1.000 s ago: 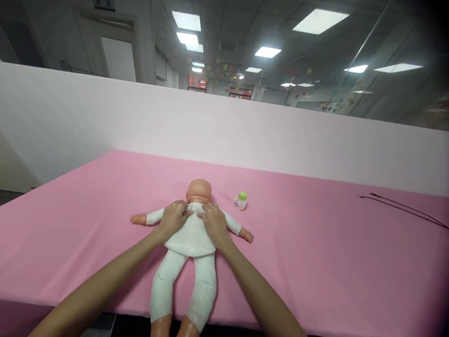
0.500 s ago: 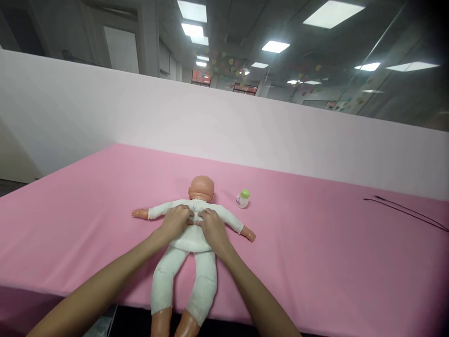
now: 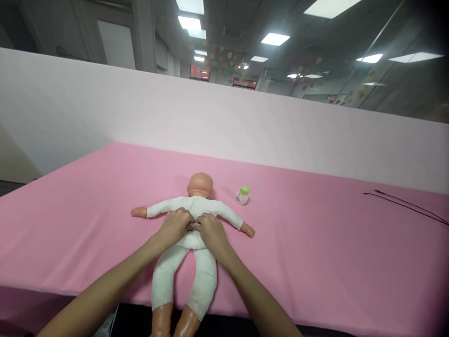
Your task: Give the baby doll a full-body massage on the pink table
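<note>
A baby doll (image 3: 197,202) with a white cloth body lies face down, its bald head away from me and its arms spread. My left hand (image 3: 177,222) and my right hand (image 3: 209,226) rest side by side on the middle of its back. The fingers of both hands are curled and pinch the white cloth between them, thumbs towards me. Fingertips are partly hidden. Just right of the doll's head stands a small clear bottle (image 3: 242,195) with a green cap, apart from both hands.
Pink cloth (image 3: 315,243) covers the table, and the doll's lower legs hang over its near edge. Two thin dark cord ends (image 3: 403,205) lie at the far right. A low white wall (image 3: 224,126) runs along the back, with glass above it.
Both hands have moved a little down the doll's back, towards its legs, still pinching the cloth. Doll and bottle stay in place; the view has shifted slightly.
</note>
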`<move>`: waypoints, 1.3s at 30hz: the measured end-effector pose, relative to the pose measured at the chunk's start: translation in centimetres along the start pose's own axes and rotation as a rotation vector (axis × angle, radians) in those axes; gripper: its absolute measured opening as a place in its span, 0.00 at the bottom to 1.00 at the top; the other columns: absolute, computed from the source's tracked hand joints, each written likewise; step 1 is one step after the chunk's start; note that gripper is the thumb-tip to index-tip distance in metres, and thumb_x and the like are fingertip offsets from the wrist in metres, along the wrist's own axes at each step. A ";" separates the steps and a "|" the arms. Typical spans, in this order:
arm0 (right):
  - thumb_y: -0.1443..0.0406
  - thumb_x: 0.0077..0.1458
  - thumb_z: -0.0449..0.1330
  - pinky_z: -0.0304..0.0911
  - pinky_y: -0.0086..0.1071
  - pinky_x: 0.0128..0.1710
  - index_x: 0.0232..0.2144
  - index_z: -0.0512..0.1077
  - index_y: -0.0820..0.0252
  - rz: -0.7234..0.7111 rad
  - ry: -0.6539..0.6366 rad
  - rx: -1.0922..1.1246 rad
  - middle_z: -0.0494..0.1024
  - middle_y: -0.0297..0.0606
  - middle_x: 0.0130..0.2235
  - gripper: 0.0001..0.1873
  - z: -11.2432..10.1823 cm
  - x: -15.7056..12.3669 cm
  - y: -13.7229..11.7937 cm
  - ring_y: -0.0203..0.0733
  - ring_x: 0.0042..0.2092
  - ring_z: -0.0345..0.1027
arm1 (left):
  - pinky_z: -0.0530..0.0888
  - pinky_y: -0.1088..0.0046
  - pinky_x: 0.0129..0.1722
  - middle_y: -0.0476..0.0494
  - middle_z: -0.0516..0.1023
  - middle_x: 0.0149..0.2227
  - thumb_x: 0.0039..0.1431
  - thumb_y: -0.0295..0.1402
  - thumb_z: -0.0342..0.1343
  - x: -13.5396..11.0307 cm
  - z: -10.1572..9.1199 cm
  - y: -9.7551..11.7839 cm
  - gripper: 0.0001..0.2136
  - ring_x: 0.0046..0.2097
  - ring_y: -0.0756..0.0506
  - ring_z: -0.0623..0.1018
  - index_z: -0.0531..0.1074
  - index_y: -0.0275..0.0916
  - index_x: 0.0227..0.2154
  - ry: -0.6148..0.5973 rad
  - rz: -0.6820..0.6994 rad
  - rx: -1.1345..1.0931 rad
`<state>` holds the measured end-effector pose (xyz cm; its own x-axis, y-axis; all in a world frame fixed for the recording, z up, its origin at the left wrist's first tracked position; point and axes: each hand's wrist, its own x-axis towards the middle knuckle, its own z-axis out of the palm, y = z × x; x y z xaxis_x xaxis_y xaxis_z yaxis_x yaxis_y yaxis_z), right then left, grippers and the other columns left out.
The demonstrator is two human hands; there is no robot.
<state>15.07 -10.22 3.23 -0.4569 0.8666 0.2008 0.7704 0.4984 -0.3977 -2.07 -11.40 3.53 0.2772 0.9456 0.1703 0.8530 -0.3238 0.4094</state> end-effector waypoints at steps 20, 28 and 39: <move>0.72 0.65 0.58 0.67 0.38 0.44 0.33 0.75 0.56 -0.066 0.080 0.045 0.77 0.37 0.39 0.10 1.8 -4.7 0.5 0.46 0.42 0.69 | 0.68 0.67 0.29 0.41 0.80 0.28 0.59 0.19 0.53 -3.4 0.7 1.8 0.14 0.30 0.41 0.77 0.76 0.40 0.22 0.006 0.175 0.196; 0.49 0.64 0.57 0.67 0.47 0.51 0.47 0.75 0.58 0.345 0.140 0.531 0.80 0.45 0.48 0.21 0.1 -4.4 4.4 0.56 0.52 0.73 | 0.75 0.59 0.52 0.41 0.80 0.52 0.70 0.42 0.51 2.2 -1.3 0.3 0.15 0.54 0.38 0.78 0.76 0.44 0.51 0.574 0.084 -0.301; 0.52 0.55 0.67 0.68 0.42 0.55 0.51 0.71 0.62 0.436 0.145 1.345 0.79 0.48 0.52 0.27 1.7 0.5 4.3 0.53 0.56 0.74 | 0.70 0.45 0.58 0.32 0.51 0.73 0.57 0.54 0.62 12.2 3.8 -0.1 0.46 0.69 0.25 0.60 0.46 0.49 0.72 0.399 -0.293 -0.320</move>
<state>17.39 -7.73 0.12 -0.1844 0.9776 -0.1013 -0.2057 -0.1391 -0.9687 2.93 0.31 2.20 -0.1907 0.9322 0.3077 0.6756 -0.1028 0.7300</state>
